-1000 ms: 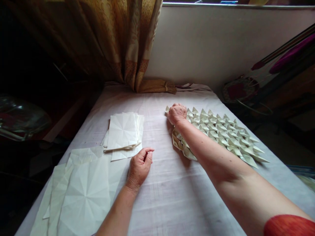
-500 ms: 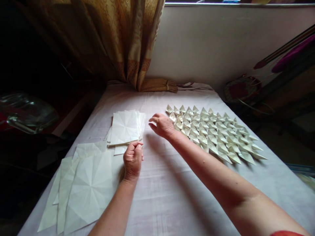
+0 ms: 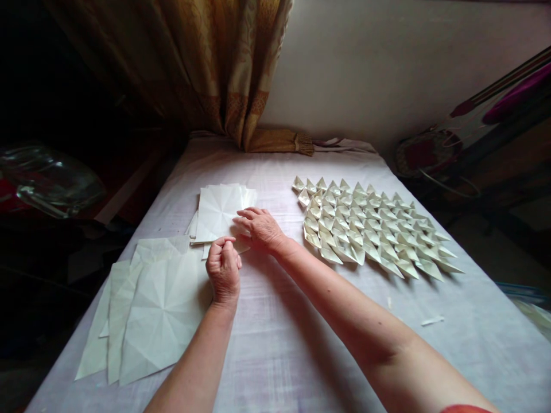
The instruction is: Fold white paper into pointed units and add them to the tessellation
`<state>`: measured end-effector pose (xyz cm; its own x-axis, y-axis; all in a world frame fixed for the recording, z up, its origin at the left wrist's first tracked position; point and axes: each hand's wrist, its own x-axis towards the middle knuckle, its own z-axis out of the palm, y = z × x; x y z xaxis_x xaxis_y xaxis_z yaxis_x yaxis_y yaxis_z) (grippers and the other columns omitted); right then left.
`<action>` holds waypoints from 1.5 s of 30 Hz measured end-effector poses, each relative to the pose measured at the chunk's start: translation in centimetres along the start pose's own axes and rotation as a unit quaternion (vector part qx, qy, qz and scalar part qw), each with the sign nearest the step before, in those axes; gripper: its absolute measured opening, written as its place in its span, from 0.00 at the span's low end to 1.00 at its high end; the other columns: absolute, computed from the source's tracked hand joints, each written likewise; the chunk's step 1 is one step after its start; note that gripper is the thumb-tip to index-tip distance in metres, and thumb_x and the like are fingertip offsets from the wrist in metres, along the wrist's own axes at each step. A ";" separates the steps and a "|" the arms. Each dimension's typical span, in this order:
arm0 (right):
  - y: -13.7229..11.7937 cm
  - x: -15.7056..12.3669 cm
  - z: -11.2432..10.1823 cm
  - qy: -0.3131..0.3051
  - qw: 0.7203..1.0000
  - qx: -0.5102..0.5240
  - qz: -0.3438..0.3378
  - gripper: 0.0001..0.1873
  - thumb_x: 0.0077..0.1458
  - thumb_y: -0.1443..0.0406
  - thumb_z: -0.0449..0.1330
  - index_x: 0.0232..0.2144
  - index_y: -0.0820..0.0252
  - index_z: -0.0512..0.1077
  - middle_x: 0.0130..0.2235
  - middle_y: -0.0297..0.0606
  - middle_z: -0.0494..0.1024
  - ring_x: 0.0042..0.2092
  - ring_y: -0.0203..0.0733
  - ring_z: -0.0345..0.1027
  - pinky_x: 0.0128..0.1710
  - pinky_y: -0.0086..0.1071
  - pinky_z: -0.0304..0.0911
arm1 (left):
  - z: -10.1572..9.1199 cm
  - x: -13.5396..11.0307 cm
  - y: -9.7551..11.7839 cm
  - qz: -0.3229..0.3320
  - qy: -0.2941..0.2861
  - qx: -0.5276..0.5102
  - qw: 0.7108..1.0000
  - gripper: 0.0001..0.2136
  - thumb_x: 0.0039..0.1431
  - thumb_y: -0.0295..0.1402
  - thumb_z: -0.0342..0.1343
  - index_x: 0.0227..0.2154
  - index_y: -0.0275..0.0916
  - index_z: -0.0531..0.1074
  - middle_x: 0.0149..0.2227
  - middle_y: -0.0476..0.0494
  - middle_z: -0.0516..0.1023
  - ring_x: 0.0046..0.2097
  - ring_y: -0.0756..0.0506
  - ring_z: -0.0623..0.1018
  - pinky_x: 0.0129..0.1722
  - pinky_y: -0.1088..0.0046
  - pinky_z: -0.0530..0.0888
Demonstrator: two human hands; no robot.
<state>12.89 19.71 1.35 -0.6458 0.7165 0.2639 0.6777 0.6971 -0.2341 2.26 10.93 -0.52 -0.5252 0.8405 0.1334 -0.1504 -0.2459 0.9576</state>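
My left hand [image 3: 224, 269] is closed in a fist just in front of a stack of small creased square paper sheets [image 3: 219, 211]; whatever its fingers hold, if anything, is hidden. Fingers stretched, my right hand [image 3: 260, 229] reaches over the stack's near right corner, and I cannot tell whether it touches the paper. Fold lines radiate from the middle of the top sheet. Larger creased paper sheets [image 3: 161, 310] lie overlapping at the left, beside my left forearm. To the right, folded paper boats [image 3: 361, 221] stand close together in rows.
A pale cloth [image 3: 275, 344] covers the table. A small white paper scrap [image 3: 433, 320] lies near its right side. Behind the far edge hang a gold curtain [image 3: 215, 69] and a pale wall [image 3: 365, 69]. A clear glass vessel [image 3: 51, 178] stands at the left.
My right hand has moved left, from beside the paper boats to the small paper stack. My left hand stays closed and has shifted slightly. The view has tilted down a little.
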 end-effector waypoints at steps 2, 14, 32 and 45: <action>0.0 -0.2 0.1 -0.003 1.000 0.002 -0.011 0.22 0.59 0.57 0.62 0.53 0.59 0.72 0.58 0.45 0.72 0.56 0.51 0.63 0.50 0.41 0.58 | -0.1 0.0 0.0 -0.002 -0.001 0.000 1.000 0.05 0.56 0.34 0.55 0.29 0.39 0.69 0.14 0.61 0.57 0.15 0.56 0.58 0.14 0.83 0.59; 0.0 -0.5 0.1 -0.029 0.999 -0.002 -0.035 0.10 0.66 0.63 0.55 0.41 0.61 0.75 0.46 0.42 0.79 0.47 0.43 0.69 0.44 0.35 0.57 | 0.0 0.0 0.0 -0.008 -0.021 0.008 1.000 0.06 0.56 0.36 0.56 0.29 0.38 0.70 0.14 0.61 0.58 0.15 0.56 0.59 0.14 0.82 0.59; 0.4 -0.2 0.6 -0.043 0.999 0.000 0.012 0.08 0.63 0.70 0.56 0.40 0.64 0.75 0.41 0.45 0.81 0.44 0.43 0.73 0.45 0.31 0.63 | -0.1 0.0 -0.3 -0.014 -0.035 0.019 0.999 0.06 0.56 0.36 0.55 0.30 0.38 0.71 0.14 0.61 0.59 0.15 0.55 0.60 0.14 0.82 0.59; -0.4 -2.4 -0.9 -0.020 0.991 0.023 0.130 0.10 0.61 0.67 0.57 0.30 0.57 0.77 0.35 0.42 0.82 0.38 0.42 0.73 0.39 0.29 0.62 | -0.1 0.0 -0.1 0.014 -0.038 0.049 0.998 0.07 0.57 0.37 0.54 0.30 0.38 0.70 0.13 0.60 0.59 0.15 0.55 0.60 0.15 0.82 0.59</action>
<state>14.42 17.68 1.63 -0.4662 0.8714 0.1524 0.8068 0.4895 -0.3309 2.22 10.94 -0.67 -0.4630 0.8687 0.1761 -0.0525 -0.2252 0.9729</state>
